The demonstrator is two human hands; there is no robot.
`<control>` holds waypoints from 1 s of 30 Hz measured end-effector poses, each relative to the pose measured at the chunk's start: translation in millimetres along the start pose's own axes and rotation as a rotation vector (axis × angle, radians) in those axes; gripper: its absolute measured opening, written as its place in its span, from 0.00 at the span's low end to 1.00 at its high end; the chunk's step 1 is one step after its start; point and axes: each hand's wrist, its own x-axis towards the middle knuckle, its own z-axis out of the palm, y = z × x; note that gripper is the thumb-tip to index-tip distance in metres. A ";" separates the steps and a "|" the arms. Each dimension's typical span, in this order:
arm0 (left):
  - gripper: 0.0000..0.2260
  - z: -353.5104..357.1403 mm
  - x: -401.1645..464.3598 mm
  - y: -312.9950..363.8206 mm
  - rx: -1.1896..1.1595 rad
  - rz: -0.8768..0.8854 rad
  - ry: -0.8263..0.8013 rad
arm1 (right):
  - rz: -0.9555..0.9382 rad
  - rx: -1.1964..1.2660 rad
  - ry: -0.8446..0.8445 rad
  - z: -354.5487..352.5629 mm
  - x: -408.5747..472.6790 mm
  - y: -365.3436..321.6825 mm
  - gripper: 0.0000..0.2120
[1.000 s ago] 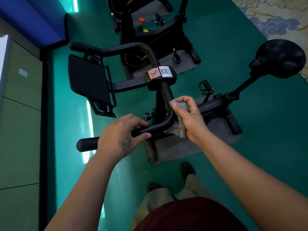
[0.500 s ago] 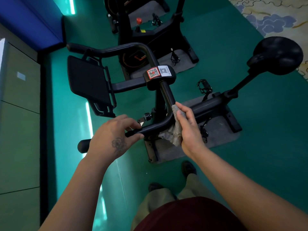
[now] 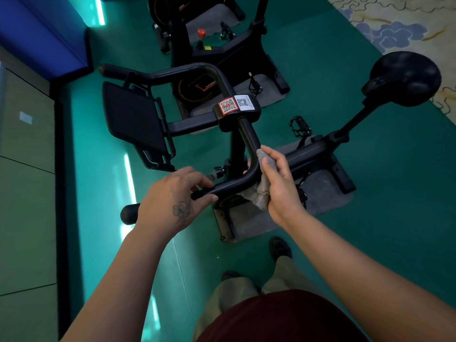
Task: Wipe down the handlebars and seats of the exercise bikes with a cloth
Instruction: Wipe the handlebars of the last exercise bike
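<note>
We note right hand [image 3: 278, 186] pressing cloth [image 3: 259, 191] on handlebar [image 3: 249, 169] bend; bar runs up-away; left hand [image 3: 172, 201] grips lower bar.

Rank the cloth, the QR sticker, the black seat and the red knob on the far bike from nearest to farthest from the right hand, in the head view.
From the right hand:
1. cloth, held in it against the handlebar bend.
2. QR sticker, up on the handlebar clamp.
3. black seat, upper right on its post.
4. red knob, top of view on the far bike.

Gym: two exercise bikes [image 3: 246, 149] on mats, green rubber floor [image 3: 370, 218].
</note>
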 end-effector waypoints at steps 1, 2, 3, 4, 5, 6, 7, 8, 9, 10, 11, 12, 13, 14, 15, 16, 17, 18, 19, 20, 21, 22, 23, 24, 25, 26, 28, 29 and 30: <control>0.10 0.2 0.4 0.0 0.007 0.004 0.006 | 0.000 0.007 0.000 0.0 -5.0 4.0 0.12; 0.10 0.6 0.1 0.4 0.012 0.006 0.012 | 0.000 0.017 0.002 0.2 -10.2 7.4 0.13; 0.10 0.7 -0.1 0.8 0.016 0.009 0.016 | 0.000 0.029 -0.001 0.6 -14.2 9.7 0.13; 0.10 0.9 -0.5 0.6 0.020 0.011 0.017 | 0.000 0.037 -0.005 0.9 -17.3 10.3 0.13; 0.10 1.0 -0.8 0.3 0.022 0.013 0.016 | 0.000 0.040 -0.005 0.5 -18.3 9.1 0.13; 0.10 1.0 -0.9 0.1 0.021 0.018 0.014 | 0.004 0.038 -0.002 -0.5 -18.1 6.3 0.12; 0.10 0.6 -1.1 -0.4 0.017 0.023 0.010 | 0.010 0.035 0.009 -2.3 -16.4 3.0 0.12; 0.10 -0.5 -1.5 -0.9 0.011 0.027 0.001 | 0.009 0.028 0.017 -3.8 -14.3 -0.8 0.12; 0.09 -1.8 -1.7 -1.4 0.006 0.030 -0.011 | -0.001 0.014 0.026 -5.3 -11.3 -4.3 0.12; 0.09 -3.4 -2.2 -2.1 0.006 0.032 -0.026 | -0.012 -0.001 0.034 -6.1 -8.3 -6.9 0.12; 0.10 -5.7 -3.0 -3.0 0.011 0.034 -0.040 | -0.022 -0.017 0.037 -6.1 -6.7 -9.0 0.11; 0.10 -8.7 -4.3 -4.1 0.022 0.039 -0.053 | -0.033 -0.039 0.037 -5.1 -6.7 -9.1 0.11; 0.10 -12.0 -6.1 -6.0 0.034 0.046 -0.059 | -0.048 -0.062 0.030 -2.9 -8.3 -8.3 0.12; 0.10 -15.3 -8.1 -8.0 0.050 0.056 -0.055 | -0.062 -0.081 0.024 -0.7 -10.7 -5.2 0.13; 0.10 -18.8 -10.7 -10.0 0.069 0.064 -0.050 | -0.075 -0.090 0.018 1.6 -14.4 -1.3 0.13; 0.11 -22.4 -13.4 -11.8 0.093 0.070 -0.043 | -0.087 -0.093 0.011 3.8 -18.7 3.2 0.13; 0.11 -25.8 -16.3 -13.4 0.123 0.073 -0.034 | -0.099 -0.099 0.003 4.7 -22.7 7.4 0.12; 0.11 -29.0 -18.9 -15.0 0.150 0.075 -0.020 | -0.108 -0.111 -0.009 4.6 -26.0 10.4 0.11; 0.12 -31.9 -21.7 -17.7 0.166 0.073 -0.004 | -0.114 -0.138 -0.023 3.1 -28.0 11.6 0.11; 0.12 -34.9 -24.5 -21.6 0.167 0.063 0.009 | -0.119 -0.183 -0.042 0.6 -28.6 10.6 0.12; 0.12 -37.8 -27.1 -26.9 0.160 0.047 0.015 | -0.126 -0.242 -0.068 -2.8 -28.3 6.9 0.12; 0.12 -40.2 -29.6 -32.8 0.148 0.027 0.014 | -0.131 -0.304 -0.102 -7.4 -26.9 1.2 0.12; 0.12 -41.4 -32.2 -38.8 0.124 0.002 0.007 | -0.135 -0.361 -0.137 -13.3 -24.5 -5.3 0.13; 0.12 -41.6 -34.7 -43.9 0.084 -0.021 -0.003 | -0.134 -0.402 -0.158 -20.3 -21.0 -11.2 0.13; 0.11 -41.1 -36.9 -48.1 0.032 -0.036 -0.011 | -0.128 -0.422 -0.161 -27.1 -17.7 -16.0 0.14; 0.11 -40.0 -38.9 -50.3 -0.017 -0.043 -0.013 | -0.117 -0.419 -0.146 -33.2 -14.8 -18.8 0.15; 0.11 -37.5 -41.6 -50.6 -0.070 -0.043 -0.002 | -0.090 -0.335 -0.107 -39.8 -12.5 -20.5 0.16; 0.10 -36.4 -42.4 -50.2 -0.075 -0.038 0.008 | -0.087 -0.290 -0.089 -40.5 -13.4 -19.5 0.16; 0.10 -35.7 -42.9 -49.6 -0.077 -0.037 0.016 | -0.089 -0.268 -0.075 -39.2 -15.3 -17.5 0.15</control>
